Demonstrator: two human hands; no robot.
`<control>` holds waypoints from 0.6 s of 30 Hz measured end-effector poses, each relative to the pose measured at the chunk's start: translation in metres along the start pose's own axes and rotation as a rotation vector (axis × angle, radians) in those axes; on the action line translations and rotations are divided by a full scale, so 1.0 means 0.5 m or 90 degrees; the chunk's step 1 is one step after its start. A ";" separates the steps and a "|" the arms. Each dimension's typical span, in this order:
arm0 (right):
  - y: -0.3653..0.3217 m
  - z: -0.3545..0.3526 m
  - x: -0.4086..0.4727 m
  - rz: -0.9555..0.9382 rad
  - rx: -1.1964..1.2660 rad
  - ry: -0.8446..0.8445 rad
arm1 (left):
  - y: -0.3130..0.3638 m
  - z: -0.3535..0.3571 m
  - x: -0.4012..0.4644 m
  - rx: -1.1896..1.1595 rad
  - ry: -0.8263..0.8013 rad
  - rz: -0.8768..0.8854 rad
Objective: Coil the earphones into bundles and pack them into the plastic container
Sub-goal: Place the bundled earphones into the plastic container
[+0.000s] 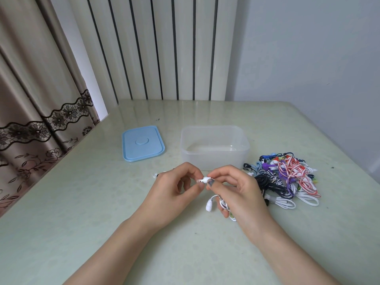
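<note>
Low in the frame, two bare forearms reach in over the pale green counter. At centre the left hand and right hand meet with curled fingers, both pinching a small white earbud between fingertips. The right hand also holds the rest of that white earphone in its lower fingers; a second bud dangles below the thumb. What looks like a white cord end lies just left of the left hand, too small to be sure. Right of the hands sits a pile of earphones, near the counter's right edge. Just beyond the hands stands the clear container, open, nothing inside. Its blue lid lies flat to the left, apart from it. Bare counter spreads wide at lower left and behind the container to the far edge.
</note>
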State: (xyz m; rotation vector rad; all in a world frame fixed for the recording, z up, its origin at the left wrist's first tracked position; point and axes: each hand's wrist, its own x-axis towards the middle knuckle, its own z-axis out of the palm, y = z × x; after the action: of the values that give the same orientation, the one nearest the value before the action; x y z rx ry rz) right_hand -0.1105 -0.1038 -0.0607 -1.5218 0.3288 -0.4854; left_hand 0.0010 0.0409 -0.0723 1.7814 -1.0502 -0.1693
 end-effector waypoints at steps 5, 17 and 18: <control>0.000 0.002 0.001 -0.004 -0.009 0.013 | 0.005 0.000 0.001 0.006 -0.008 0.014; -0.001 -0.004 0.009 0.036 0.043 0.006 | 0.000 -0.001 0.002 0.010 -0.010 0.006; -0.001 -0.006 0.009 0.041 0.045 0.001 | 0.000 -0.001 0.002 0.006 -0.012 0.006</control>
State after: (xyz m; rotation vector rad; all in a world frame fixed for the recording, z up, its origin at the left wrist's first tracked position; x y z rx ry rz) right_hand -0.1078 -0.1085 -0.0600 -1.4374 0.3575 -0.4425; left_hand 0.0017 0.0405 -0.0716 1.7861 -1.0734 -0.1762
